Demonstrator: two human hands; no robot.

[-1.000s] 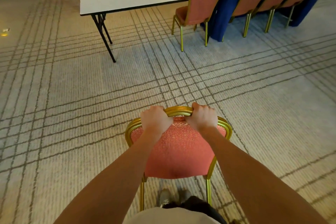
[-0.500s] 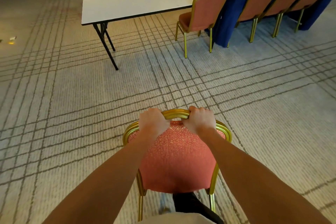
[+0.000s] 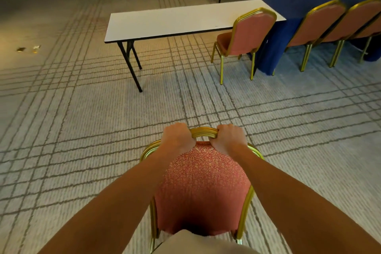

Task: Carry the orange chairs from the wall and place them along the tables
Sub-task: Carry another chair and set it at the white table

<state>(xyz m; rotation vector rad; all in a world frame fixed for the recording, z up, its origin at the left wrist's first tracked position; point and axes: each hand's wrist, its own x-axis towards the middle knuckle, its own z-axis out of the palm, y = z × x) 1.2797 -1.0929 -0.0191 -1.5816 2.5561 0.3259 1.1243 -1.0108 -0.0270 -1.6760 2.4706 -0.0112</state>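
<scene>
Gold-painted metal tubing frames the orange chair (image 3: 203, 181), which sits in front of the person's body with its back toward the camera, over the patterned carpet (image 3: 82, 130) and well apart from the tables ahead; whether its feet touch the floor cannot be told, since the lower legs run out of view. The left hand (image 3: 177, 137) is wrapped over the top rail (image 3: 204, 132) on its left side, and the right hand (image 3: 229, 138) is wrapped over it on the right; the two fists are near each other, knuckles up, with a short bare stretch of rail between them.

By its look the frame is rigid and should not flex under load; the padded back is soft and offers no purchase, so the rail is the sensible place to hold. A banquet chair of this kind is probably moderate in weight and manageable for two hands; the smooth painted tube may slip in a damp palm, and legs hanging low could swing and catch the shins or the carpet.

Ahead, the white table (image 3: 175, 20) has one placed chair (image 3: 250, 33) at its right end, with free length to the left; the blue-draped table (image 3: 299, 6) beside it has more chairs (image 3: 315, 24) along its edge.
</scene>
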